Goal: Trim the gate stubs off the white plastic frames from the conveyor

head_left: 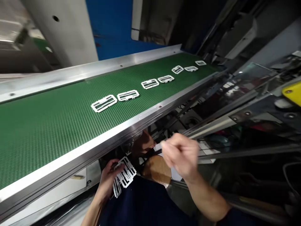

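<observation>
My left hand [109,177] is closed around several white plastic frames [127,172], fanned and overlapping, low in the head view in front of my dark clothing. To its right, my right hand [182,153] is raised below the belt's near rail, with its fingers curled into a pinch. A pale strip shows beside those fingertips; motion blur hides whether they hold it. More of the slotted white frames [104,103] lie spaced along the green conveyor belt [58,125], mostly in pairs. Neither hand touches the belt.
A metal rail [94,144] edges the belt's near side, and a raised metal guard [105,67] runs along its far side. Beneath the rail is a round brown surface [157,171]. Machine bars and a yellow part [293,93] are at the right.
</observation>
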Demonstrator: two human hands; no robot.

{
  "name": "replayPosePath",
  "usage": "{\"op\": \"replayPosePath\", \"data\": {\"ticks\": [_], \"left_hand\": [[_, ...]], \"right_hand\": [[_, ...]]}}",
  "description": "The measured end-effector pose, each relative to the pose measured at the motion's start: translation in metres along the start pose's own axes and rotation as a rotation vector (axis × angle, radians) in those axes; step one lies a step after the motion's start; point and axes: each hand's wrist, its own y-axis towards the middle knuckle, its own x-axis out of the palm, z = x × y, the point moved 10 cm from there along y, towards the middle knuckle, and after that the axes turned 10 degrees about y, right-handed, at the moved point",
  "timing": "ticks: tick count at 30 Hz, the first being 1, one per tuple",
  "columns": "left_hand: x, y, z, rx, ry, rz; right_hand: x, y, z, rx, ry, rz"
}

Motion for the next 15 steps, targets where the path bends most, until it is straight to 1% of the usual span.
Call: {"op": "replayPosePath", "data": {"ticks": [2,4,6,7,9,11,12,15], "left_hand": [[0.026,0.004,0.030,0.051,0.002,-0.092],[0.052,0.003,0.056,0.104,0.048,-0.192],[0.078,-0.002,0.076,0.165,0.118,-0.311],[0.091,-0.005,0.084,0.194,0.141,-0.383],[0.113,-0.012,0.095,0.234,0.163,-0.525],[0.126,-0.015,0.100,0.253,0.179,-0.602],[0.129,-0.015,0.100,0.263,0.199,-0.609],[0.137,-0.016,0.101,0.337,0.335,-0.571]], "right_hand": [[-0.005,-0.002,0.044,0.117,-0.101,-0.014],[-0.008,-0.010,0.090,0.285,-0.225,-0.103],[-0.009,-0.023,0.125,0.453,-0.293,-0.243],[-0.007,-0.030,0.138,0.524,-0.296,-0.329],[-0.006,-0.045,0.151,0.620,-0.276,-0.462],[-0.011,-0.053,0.154,0.649,-0.263,-0.500],[-0.016,-0.055,0.155,0.650,-0.271,-0.482],[-0.034,-0.064,0.155,0.664,-0.300,-0.373]]}}
